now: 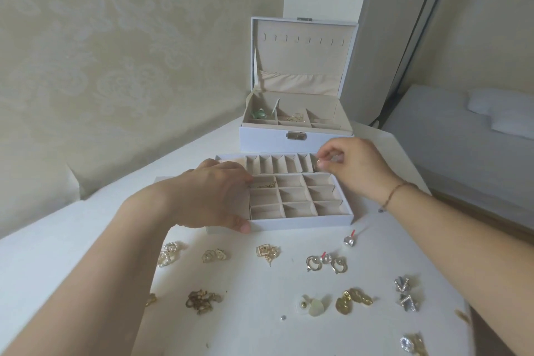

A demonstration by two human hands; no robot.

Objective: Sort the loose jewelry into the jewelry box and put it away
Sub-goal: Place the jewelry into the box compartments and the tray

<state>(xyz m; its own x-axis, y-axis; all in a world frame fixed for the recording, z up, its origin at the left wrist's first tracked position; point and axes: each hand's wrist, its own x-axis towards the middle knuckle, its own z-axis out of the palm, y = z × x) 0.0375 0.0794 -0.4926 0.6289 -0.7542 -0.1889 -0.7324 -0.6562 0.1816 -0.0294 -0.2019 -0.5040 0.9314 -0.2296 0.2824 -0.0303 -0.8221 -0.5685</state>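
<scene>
The right hand (354, 166) pinches a small gold ring (318, 161) between thumb and forefinger, holding it just above the far right end of the divided tray (303, 218). That tray sits on the white bench (260, 312), near side of the open jewelry box (294, 136). The narrow slots (278, 164) along the tray's far row run near to far, and the ring hangs over the rightmost of them, so I judge the coming move to be a short drop straight down. The right hand is plainly the closer one to that slot.

The left hand (213, 196) rests on the tray's left part, thumb against the near wall, fingers lying over the edge; its fingertips are hidden, so whether they hold anything cannot be told. It covers the tray's left section. Something thin and gold lies in the square cell beside it, too small to name. Loose earrings (326, 263) are scattered over the near bench, well apart from the tray.
</scene>
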